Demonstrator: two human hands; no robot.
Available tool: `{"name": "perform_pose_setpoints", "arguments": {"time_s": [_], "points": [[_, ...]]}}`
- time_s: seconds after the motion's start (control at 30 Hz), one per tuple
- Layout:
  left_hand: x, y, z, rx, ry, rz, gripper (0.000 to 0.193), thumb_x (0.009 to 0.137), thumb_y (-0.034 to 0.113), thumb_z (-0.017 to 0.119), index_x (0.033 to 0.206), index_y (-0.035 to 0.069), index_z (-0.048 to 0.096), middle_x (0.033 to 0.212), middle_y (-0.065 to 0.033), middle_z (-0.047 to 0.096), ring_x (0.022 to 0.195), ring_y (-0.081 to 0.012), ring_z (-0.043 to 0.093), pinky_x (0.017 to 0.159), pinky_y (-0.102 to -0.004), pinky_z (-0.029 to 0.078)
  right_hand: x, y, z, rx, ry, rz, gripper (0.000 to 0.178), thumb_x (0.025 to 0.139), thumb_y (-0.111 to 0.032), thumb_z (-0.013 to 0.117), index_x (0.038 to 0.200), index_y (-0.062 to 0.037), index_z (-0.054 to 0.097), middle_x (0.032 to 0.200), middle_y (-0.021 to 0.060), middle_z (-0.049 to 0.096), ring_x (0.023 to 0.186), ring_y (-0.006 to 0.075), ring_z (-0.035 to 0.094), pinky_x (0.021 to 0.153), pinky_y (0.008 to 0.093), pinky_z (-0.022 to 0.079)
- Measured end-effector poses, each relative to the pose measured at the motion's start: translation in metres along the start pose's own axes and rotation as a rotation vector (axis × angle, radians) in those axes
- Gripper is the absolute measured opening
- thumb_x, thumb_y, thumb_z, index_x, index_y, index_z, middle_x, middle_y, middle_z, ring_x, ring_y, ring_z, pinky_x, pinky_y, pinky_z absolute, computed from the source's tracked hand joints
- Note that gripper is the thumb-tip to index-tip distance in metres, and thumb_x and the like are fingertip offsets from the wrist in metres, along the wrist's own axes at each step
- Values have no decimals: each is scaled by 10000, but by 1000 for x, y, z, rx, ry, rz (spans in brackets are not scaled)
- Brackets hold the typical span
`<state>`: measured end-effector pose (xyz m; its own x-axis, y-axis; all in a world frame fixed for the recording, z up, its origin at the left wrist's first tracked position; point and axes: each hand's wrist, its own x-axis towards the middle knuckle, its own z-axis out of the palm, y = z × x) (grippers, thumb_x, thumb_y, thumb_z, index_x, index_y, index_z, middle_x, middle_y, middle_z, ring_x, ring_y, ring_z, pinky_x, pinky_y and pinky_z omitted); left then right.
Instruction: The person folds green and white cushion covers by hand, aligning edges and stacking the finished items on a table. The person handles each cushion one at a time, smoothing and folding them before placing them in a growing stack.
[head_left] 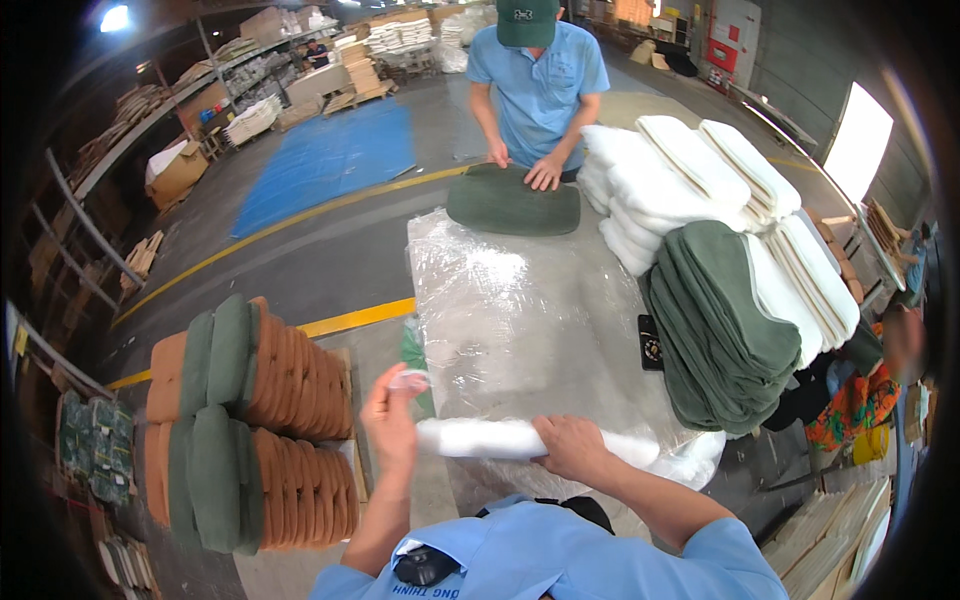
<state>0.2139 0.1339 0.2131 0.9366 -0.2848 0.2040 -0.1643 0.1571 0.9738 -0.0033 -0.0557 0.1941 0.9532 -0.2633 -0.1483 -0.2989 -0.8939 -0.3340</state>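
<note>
At the near edge of the plastic-wrapped table (520, 330), a long white roll of padding (490, 438) lies crosswise. My right hand (572, 447) grips it from above, fingers curled over its middle. Just past the roll's left end, my left hand (392, 412) is raised with its fingers closed around a small pale, translucent piece (409, 380), too blurred to name. Loose white padding (695, 460) bunches at the table's near right corner. Across the table a co-worker in a blue shirt (540, 75) has both hands on a dark green cushion (515, 202).
On the table's right are stacked green cushion pieces (715, 330) and white pads (690, 165), with a black phone-like object (650, 343) beside them. Brown and green cushions (300, 380) stand in rows at the left. A blue sheet (325, 160) covers floor behind. Another person (860, 400) is at right.
</note>
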Motion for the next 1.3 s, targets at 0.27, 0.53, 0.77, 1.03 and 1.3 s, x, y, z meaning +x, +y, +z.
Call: {"name": "perform_pose_setpoints", "arguments": {"time_s": [0.27,0.53,0.77,1.03,1.3], "points": [[-37,-8,-114,-164,377,-269,193,1025,-7,514,1122,0,680,844,-68,677,706,-149,651,623,-294,579,5,-1,5,64,11,-11,382,877,-325,799,1096,-76,610,1029,140,730,1013,361,703,867,495,542],[-4,-30,-121,-71,231,-616,345,1083,125,531,1405,15,592,1229,-121,730,860,-186,719,808,-321,570,0,-5,6,40,91,4,373,814,-278,834,1078,-97,642,1024,111,734,983,335,709,856,468,536],[127,-151,-115,343,-103,-532,272,1079,139,565,1324,25,603,1140,-147,763,857,-193,738,791,-335,563,14,-9,3,-27,104,14,459,712,-245,877,1094,-121,655,1014,76,734,935,311,716,821,455,560],[258,-238,-41,895,-386,-308,224,906,180,744,1078,46,691,1059,-203,748,1016,-385,721,886,-475,553,24,-3,-4,-14,14,64,516,728,-242,863,1171,-127,625,1088,65,723,1002,307,709,878,454,561],[265,-280,10,1001,-748,-259,439,950,169,647,1373,50,621,1346,-224,678,1246,-384,639,1032,-447,489,11,-8,2,54,9,126,500,770,-234,826,1200,-137,589,1107,48,692,1029,303,682,888,455,543]]}}
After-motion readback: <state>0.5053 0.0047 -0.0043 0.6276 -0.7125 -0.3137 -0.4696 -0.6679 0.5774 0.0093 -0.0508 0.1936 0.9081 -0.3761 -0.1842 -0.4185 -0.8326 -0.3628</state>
